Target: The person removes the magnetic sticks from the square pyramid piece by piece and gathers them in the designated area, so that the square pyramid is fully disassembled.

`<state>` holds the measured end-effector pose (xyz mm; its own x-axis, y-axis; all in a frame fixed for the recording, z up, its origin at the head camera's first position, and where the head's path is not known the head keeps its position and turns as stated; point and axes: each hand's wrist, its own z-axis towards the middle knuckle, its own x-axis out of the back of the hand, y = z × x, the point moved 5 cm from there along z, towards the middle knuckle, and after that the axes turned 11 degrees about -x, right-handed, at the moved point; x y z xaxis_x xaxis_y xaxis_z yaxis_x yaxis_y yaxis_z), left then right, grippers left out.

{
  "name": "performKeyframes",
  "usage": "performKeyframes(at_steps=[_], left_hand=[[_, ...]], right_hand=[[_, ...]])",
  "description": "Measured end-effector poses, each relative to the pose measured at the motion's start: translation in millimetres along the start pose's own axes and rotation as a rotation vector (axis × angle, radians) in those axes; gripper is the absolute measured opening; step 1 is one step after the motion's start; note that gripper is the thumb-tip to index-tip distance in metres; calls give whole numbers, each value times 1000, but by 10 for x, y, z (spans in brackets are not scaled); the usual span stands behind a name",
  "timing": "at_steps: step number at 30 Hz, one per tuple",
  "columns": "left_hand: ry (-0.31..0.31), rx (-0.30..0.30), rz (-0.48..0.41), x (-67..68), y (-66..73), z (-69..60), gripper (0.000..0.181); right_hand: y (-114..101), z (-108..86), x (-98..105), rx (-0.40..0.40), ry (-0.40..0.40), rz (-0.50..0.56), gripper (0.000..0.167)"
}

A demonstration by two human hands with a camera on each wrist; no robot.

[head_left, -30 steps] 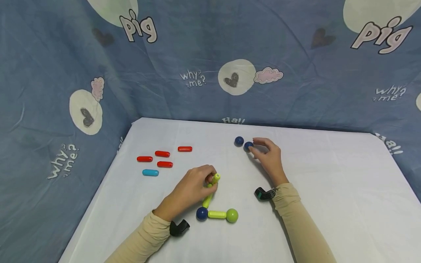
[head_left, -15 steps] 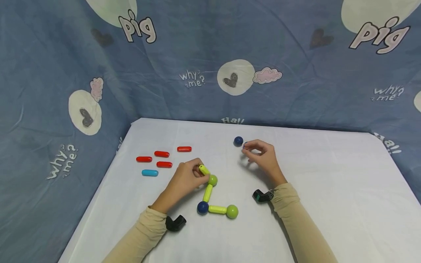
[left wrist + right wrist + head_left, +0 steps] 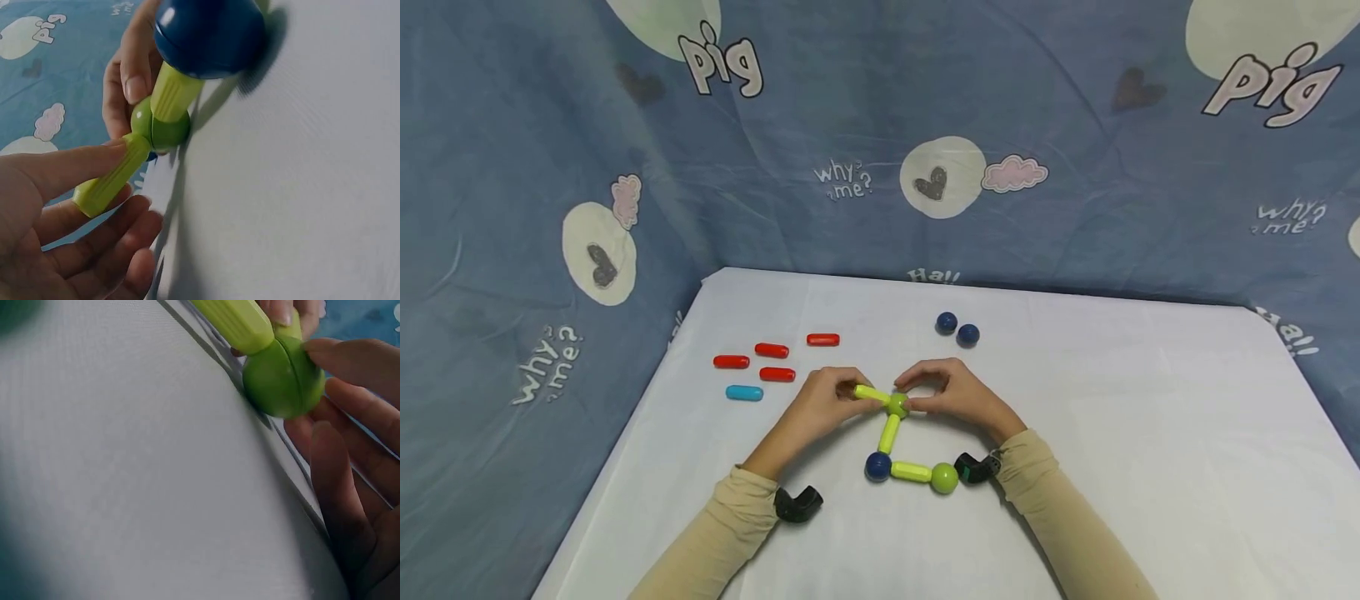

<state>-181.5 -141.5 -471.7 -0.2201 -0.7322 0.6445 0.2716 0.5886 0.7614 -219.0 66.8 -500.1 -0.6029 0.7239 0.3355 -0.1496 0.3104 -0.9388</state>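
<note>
My left hand (image 3: 825,406) pinches a yellow-green rod (image 3: 112,178) between thumb and fingers. That rod joins a green ball (image 3: 284,376), which the thumb and fingers of my right hand (image 3: 958,393) hold from the other side. A second yellow-green rod (image 3: 889,434) runs from this ball to a dark blue ball (image 3: 878,467), and a third rod (image 3: 912,472) links the blue ball to another green ball (image 3: 944,477) beside the right wrist's camera. In the left wrist view the blue ball (image 3: 210,34) looms close.
Several red rods (image 3: 777,374) and one light blue rod (image 3: 744,392) lie on the white table (image 3: 1120,433) at the left. Two loose dark blue balls (image 3: 967,335) sit beyond my right hand. A printed blue cloth (image 3: 820,233) hangs behind the table.
My right hand has left the loose blue balls and come left and nearer, onto the upper green ball. The joined pieces have shifted slightly right, and the left-hand rod now lies flatter.
</note>
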Motion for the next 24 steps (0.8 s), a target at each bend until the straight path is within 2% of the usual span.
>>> performKeyframes(at_steps=[4,11,19,24], left_hand=[[7,-2,96,3,25,-10,24],[-12,-73,234,-55,115,-6,24],[-22,-141,288,-103,155,-12,19],[-32,-155,316,-101,163,-14,17]], right_hand=[[10,-8,-23,-15,-18,-33,30],[17,-6,-32,-18,-31,-62,32],[-7,-11,-29,-8,-44,-87,30],[-25,-20,-24,-4,-42,-100,29]])
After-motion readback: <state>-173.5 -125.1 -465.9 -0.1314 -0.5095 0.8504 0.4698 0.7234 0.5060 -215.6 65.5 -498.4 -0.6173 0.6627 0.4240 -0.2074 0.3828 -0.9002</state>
